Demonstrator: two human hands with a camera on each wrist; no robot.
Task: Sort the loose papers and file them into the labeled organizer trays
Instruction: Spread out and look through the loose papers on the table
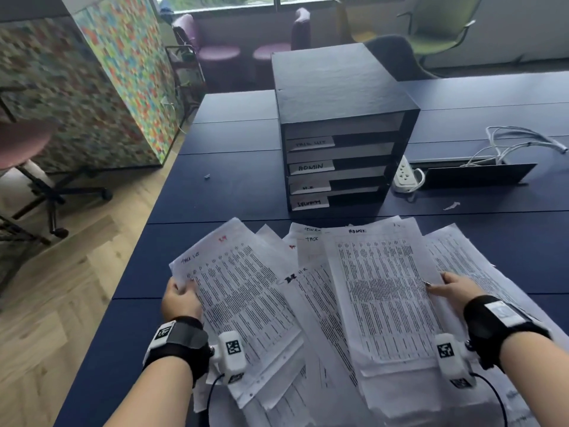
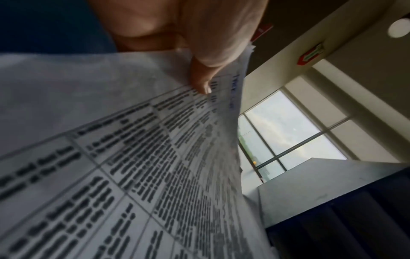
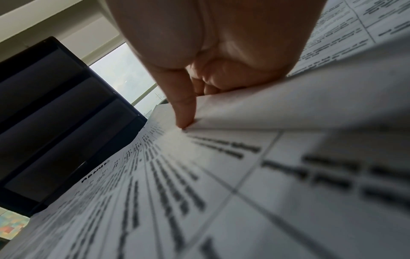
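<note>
We find the left hand (image 1: 181,298) gripping the "TASK LIST" sheet (image 1: 240,291) at its left edge, and the right hand (image 1: 452,288) pinching the "ADMIN" sheet (image 1: 385,291). Both sheets top the loose papers (image 1: 314,303) before the labelled organizer (image 1: 338,131) on the blue table (image 1: 234,192).

Papers (image 1: 354,303) before organizer (image 1: 338,131).

Wood floor (image 1: 61,272), mosaic partition (image 1: 101,81), windows (image 1: 221,0), chairs (image 1: 437,23)
</note>
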